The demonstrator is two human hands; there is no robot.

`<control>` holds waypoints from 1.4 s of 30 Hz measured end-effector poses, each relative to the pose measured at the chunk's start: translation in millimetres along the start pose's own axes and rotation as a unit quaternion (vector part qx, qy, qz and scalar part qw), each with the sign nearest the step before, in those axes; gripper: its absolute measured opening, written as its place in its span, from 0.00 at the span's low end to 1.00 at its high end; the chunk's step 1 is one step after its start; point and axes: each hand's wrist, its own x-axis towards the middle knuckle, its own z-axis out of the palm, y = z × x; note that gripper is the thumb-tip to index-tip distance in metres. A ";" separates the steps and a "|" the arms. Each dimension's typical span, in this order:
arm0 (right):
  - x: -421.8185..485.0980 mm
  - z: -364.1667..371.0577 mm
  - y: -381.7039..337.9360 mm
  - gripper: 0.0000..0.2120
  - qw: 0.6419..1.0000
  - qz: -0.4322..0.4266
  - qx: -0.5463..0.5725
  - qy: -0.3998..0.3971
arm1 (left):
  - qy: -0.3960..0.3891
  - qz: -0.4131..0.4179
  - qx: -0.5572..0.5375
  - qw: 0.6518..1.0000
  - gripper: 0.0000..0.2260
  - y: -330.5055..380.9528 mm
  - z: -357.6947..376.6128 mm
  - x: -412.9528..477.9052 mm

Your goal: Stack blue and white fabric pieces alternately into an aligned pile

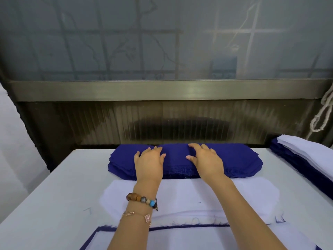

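A thick pile of dark blue fabric pieces (pixel 234 159) lies at the far edge of the white table (pixel 54 186). My left hand (pixel 149 163) and my right hand (pixel 207 161) both rest flat on top of it, fingers spread and relaxed. In front of the blue pile lies a stack of white fabric pieces (pixel 180 197), partly under my forearms. Nearest me sits the alternating pile (pixel 180 237), with a white piece on top and a blue edge showing around it.
At the right edge another stack (pixel 304 159) holds white pieces on top of blue ones. Behind the table runs a dark ribbed panel (pixel 162 121) under a metal ledge and a frosted window. A white cord (pixel 322 112) hangs at the far right.
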 end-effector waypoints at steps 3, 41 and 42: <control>0.5 -0.6 0.8 0.25 1.000 0.004 0.001 -0.007 | 0.027 0.004 -0.030 0.999 0.15 0.2 -4.0 -1.3; -2.6 -7.3 19.0 0.08 0.991 -0.092 0.096 0.023 | -0.012 0.136 -0.081 0.987 0.11 12.7 2.4 -2.2; -1.2 -7.6 19.0 0.12 0.993 -0.076 0.082 0.028 | -0.008 0.135 -0.081 0.988 0.09 12.4 2.0 -2.5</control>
